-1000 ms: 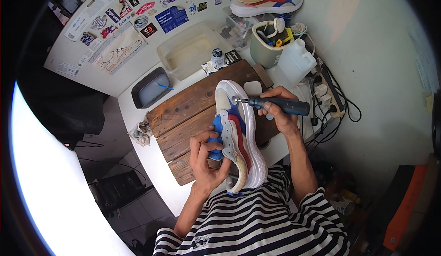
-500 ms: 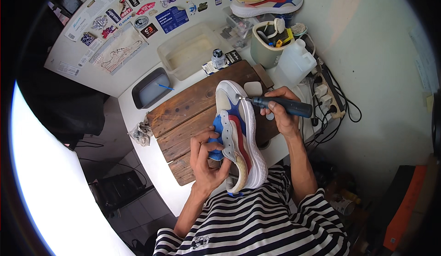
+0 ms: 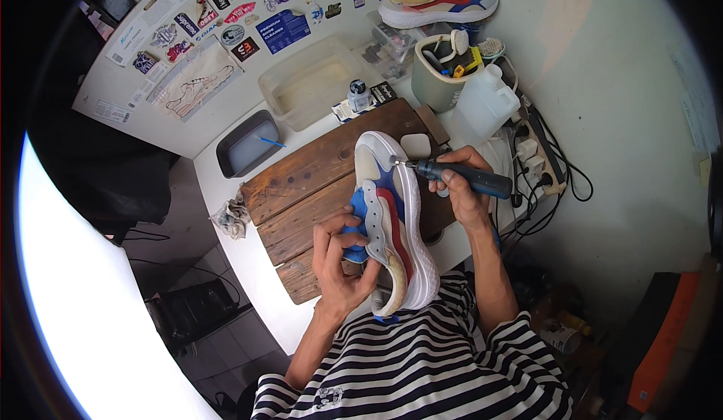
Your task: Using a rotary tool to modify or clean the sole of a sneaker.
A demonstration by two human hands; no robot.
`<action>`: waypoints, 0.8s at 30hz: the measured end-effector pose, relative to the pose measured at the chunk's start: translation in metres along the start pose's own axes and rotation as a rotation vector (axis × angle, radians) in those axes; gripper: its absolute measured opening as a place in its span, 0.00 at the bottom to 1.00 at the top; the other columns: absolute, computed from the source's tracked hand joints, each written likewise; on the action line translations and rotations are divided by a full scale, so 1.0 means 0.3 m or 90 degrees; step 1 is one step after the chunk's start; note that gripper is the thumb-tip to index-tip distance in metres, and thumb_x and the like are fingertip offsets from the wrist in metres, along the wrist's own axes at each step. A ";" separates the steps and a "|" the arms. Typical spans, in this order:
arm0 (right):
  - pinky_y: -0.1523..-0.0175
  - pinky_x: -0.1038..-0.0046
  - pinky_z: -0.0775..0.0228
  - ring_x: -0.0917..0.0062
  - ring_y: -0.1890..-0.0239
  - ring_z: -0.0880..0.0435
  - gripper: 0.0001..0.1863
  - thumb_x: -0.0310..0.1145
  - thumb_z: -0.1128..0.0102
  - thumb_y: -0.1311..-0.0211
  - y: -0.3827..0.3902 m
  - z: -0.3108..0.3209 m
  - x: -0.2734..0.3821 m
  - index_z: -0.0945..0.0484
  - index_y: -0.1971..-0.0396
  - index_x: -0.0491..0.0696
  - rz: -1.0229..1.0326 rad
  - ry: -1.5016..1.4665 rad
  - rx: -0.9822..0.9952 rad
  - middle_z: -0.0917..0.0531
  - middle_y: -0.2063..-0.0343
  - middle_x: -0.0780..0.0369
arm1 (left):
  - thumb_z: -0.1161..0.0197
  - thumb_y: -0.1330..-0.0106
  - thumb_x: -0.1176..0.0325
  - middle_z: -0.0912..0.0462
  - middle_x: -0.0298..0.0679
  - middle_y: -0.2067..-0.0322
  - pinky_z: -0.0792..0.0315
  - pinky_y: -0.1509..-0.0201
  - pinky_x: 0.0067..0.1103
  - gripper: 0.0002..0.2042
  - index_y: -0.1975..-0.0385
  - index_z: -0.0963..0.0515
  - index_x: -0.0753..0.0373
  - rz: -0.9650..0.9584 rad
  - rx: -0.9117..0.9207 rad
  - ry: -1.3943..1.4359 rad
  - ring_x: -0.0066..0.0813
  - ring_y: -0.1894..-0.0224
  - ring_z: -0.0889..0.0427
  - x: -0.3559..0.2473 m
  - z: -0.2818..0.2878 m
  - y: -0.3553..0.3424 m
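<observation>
A sneaker (image 3: 397, 216) with white sole and grey, blue, red and cream upper lies tilted over the wooden board (image 3: 301, 183), toe pointing away from me. My left hand (image 3: 340, 262) is closed on its blue tongue and grey eyelet edge; the laces are out. In my right hand (image 3: 468, 186) is a dark, pen-shaped rotary tool (image 3: 474, 177), gripped from the right side. Its small metal tip meets the upper near the toe, just above the sole's edge. Whether the tip is spinning I cannot tell.
Behind the board stand a grey tub of water (image 3: 245, 149) with a blue brush, a clear basin (image 3: 301, 81), a small bottle (image 3: 358, 97) and a white jug (image 3: 488, 100). A matching sneaker (image 3: 437, 2) rests at the back. Cables and a power strip (image 3: 544, 149) run along the right.
The rotary tool and my right hand have shifted very slightly right and nearer to me. My left hand and the sneaker stay nearly still.
</observation>
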State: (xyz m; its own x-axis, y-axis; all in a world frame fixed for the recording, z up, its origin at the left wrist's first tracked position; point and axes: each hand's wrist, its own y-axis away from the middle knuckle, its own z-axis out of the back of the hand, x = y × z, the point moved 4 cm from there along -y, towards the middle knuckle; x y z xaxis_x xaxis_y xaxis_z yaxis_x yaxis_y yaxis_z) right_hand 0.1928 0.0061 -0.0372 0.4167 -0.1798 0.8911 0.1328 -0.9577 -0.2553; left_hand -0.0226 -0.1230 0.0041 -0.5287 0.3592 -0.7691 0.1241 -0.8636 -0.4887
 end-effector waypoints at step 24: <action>0.61 0.77 0.20 0.80 0.71 0.17 0.11 0.28 0.36 0.38 -0.151 -0.053 -0.009 0.22 0.60 0.38 -0.025 0.069 0.089 0.16 0.70 0.58 | 0.30 0.53 0.78 0.23 0.48 0.56 0.26 0.45 0.39 0.13 0.68 0.26 0.65 -0.003 0.004 -0.005 0.51 0.45 0.22 -0.008 -0.003 -0.005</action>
State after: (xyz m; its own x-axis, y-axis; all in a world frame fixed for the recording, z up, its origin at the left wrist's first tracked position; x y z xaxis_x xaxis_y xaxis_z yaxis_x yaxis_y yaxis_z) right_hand 0.1714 0.0463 -0.0219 0.3101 -0.1728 0.9349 0.2747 -0.9251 -0.2621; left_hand -0.0208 -0.1223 0.0062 -0.5365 0.3606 -0.7630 0.1163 -0.8639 -0.4901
